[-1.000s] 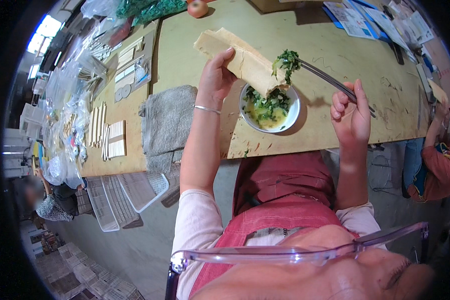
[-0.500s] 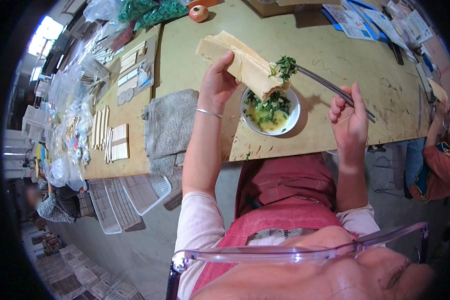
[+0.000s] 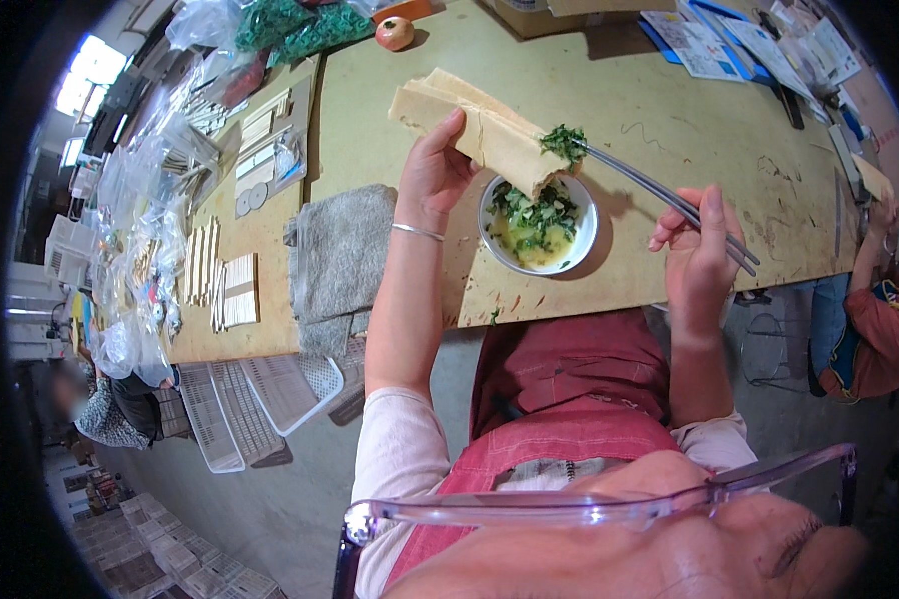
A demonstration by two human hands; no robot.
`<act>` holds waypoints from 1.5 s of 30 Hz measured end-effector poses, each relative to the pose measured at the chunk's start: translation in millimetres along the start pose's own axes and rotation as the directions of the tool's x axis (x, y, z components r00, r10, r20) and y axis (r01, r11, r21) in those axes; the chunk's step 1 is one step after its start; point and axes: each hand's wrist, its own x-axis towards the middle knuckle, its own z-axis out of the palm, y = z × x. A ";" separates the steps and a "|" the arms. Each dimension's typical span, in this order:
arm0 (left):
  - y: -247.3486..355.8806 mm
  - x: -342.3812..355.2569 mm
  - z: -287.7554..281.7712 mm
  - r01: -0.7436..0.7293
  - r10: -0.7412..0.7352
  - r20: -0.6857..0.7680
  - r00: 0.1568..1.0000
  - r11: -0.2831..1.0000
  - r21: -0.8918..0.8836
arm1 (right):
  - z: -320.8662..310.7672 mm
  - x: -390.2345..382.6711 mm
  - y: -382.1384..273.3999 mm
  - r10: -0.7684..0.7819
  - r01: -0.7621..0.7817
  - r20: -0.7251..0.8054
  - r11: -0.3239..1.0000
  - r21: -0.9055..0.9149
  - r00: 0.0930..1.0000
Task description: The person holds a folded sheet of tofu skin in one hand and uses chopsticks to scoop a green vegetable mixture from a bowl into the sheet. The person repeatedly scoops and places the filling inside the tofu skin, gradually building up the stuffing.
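Observation:
My left hand (image 3: 440, 165) is closed round a folded, pale yellow flatbread (image 3: 489, 135), thumb on top. The bread's torn near end hangs over a white bowl (image 3: 587, 247). Inside the bowl, chopped leafy greens (image 3: 537, 218) lie in yellowish broth. A pair of dark metal chopsticks (image 3: 659, 190) is gripped by my right hand (image 3: 702, 245), to the right of the bowl. The chopstick tips hold a clump of greens (image 3: 564, 145) against the bread's torn end. What lies within the fold is hidden.
A grey towel (image 3: 342, 265) lies left of the bowl, beside wooden sticks (image 3: 235, 290). A pomegranate (image 3: 395, 34), green netting (image 3: 315, 30) and a cardboard box (image 3: 529, 15) sit at the back. White plastic baskets (image 3: 290, 389) stand below the table's edge. Another person (image 3: 874, 319) is at far right.
My right hand has shifted slightly down and right. The chopstick tips and their greens have dropped a little, closer to the bread's torn end. My left hand stays nearly in place.

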 end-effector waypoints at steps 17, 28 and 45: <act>1.8 -0.2 -2.0 -0.002 0.003 0.018 1.000 0.997 -0.075 | 14.1 -10.8 2.5 0.005 -0.006 -0.027 0.999 -0.051 1.000; 1.8 0.8 -1.4 -0.037 0.037 -0.009 0.999 0.999 -0.010 | 20.5 -20.9 -12.1 -0.144 0.168 0.102 0.943 -0.287 0.984; 1.2 1.8 1.5 -0.038 0.037 -0.069 0.997 0.999 -0.022 | 12.3 -17.9 -25.9 -0.181 0.206 0.100 0.869 -0.449 0.978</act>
